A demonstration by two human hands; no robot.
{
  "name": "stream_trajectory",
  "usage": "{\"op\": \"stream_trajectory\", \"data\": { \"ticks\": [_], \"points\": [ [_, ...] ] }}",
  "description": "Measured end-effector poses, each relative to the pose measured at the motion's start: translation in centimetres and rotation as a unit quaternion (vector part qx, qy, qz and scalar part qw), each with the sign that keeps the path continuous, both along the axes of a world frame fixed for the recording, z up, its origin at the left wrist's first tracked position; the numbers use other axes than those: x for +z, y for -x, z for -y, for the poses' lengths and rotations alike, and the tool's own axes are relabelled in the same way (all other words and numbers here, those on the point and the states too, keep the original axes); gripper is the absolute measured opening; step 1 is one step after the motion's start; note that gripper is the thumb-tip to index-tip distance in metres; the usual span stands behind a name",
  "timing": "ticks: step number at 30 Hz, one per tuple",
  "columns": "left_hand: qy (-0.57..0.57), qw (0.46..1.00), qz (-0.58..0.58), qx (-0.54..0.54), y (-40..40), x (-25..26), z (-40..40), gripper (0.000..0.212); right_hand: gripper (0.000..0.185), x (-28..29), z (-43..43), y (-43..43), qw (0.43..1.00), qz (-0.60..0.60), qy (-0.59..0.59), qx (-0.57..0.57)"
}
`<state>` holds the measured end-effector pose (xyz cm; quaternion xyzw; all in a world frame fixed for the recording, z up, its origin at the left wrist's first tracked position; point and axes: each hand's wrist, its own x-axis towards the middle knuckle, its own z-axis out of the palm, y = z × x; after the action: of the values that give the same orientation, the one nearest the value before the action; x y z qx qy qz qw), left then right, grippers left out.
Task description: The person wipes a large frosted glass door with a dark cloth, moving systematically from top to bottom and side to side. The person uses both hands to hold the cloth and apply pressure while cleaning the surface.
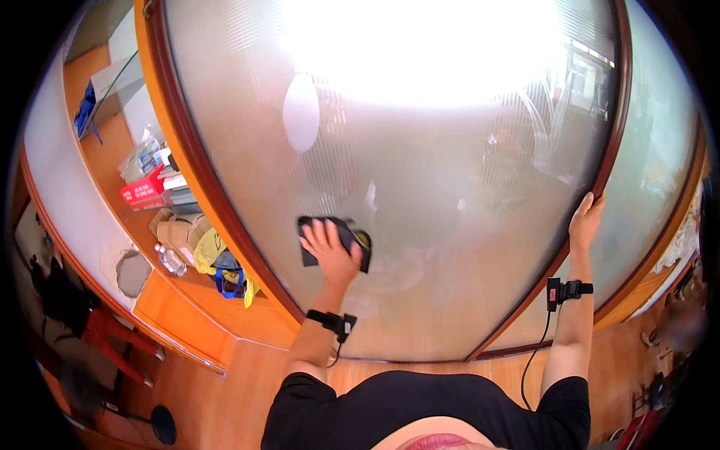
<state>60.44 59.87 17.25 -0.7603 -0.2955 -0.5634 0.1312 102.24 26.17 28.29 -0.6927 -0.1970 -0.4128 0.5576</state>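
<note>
Before me stands a large ribbed glass panel in a dark red-brown frame, with a bright glare across its upper part. My left hand presses a dark folded cloth flat against the lower left of the glass; a yellowish patch shows at the cloth's right side. My right hand grips the upright frame on the panel's right side. A whitish oval shows on the glass above my left hand. Both wrists wear black straps with small devices.
Left of the panel, wooden shelves hold a red box, a cardboard box, a plastic bottle and a yellow bag. A black cable hangs from my right wrist. Another person in red trousers is at the far left; a blurred figure is at the right.
</note>
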Motion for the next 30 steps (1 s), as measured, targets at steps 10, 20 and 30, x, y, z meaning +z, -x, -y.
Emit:
{"op": "stream_trajectory", "data": {
  "ticks": [10, 20, 30],
  "points": [
    [-0.191, 0.969, 0.146, 0.063, 0.5, 31.5, -5.0, 0.066, 0.050, 0.5, -0.4, 1.6, 1.000, 0.020, -0.010, 0.022],
    [-0.135, 0.961, 0.185, 0.152, -7.6, 47.0, 1.6, 0.066, 0.050, 0.7, -0.6, 1.8, 0.998, 0.007, -0.002, 0.054],
    [-0.199, 0.974, 0.098, 0.052, -9.5, 33.3, 4.4, 0.068, 0.052, 0.5, -0.8, 1.8, 0.997, 0.027, -0.005, 0.079]
  ]
}}
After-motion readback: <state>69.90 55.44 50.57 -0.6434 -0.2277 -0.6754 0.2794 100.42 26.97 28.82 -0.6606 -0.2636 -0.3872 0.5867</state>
